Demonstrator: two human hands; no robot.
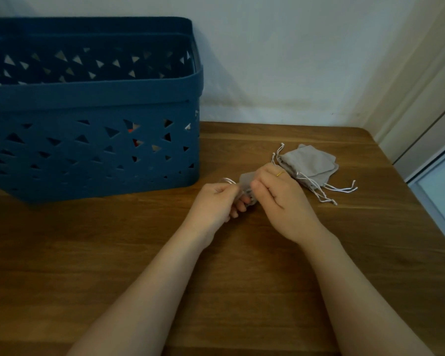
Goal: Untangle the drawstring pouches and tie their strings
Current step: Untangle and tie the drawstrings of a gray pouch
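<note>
1. Blue basket [93, 140], upper left of the frame: a perforated plastic bin standing on the worktop [139, 253], well apart from the work; something red shows through its holes, too hidden to identify.

2. Left hand [213, 201], centre of the frame: fingers curled together and pinching a pale string loop [228, 180] that arcs out just above the knuckles, toward the basket side.

3. Held pouch [246, 182], between the two hands: a small grey drawstring pouch, mostly covered, raised slightly off the worktop as far as can be judged. Its string end lies leftward, its body rightward, so its long axis runs roughly left to right across the frame.

4. Right hand [280, 199], just right of centre: fingers clamped on the pouch body; a ring [280, 173] is visible. The tying pull would therefore likely fall to the left hand, which is nearer the string, with the right hand anchoring.

5. Pouch pile [310, 164], centre right: several grey pouches lying flat, just behind and touching or nearly touching the right hand. Their white strings [329, 191] trail toward the lower right, some crossing; whether they are knotted cannot be told.
</note>
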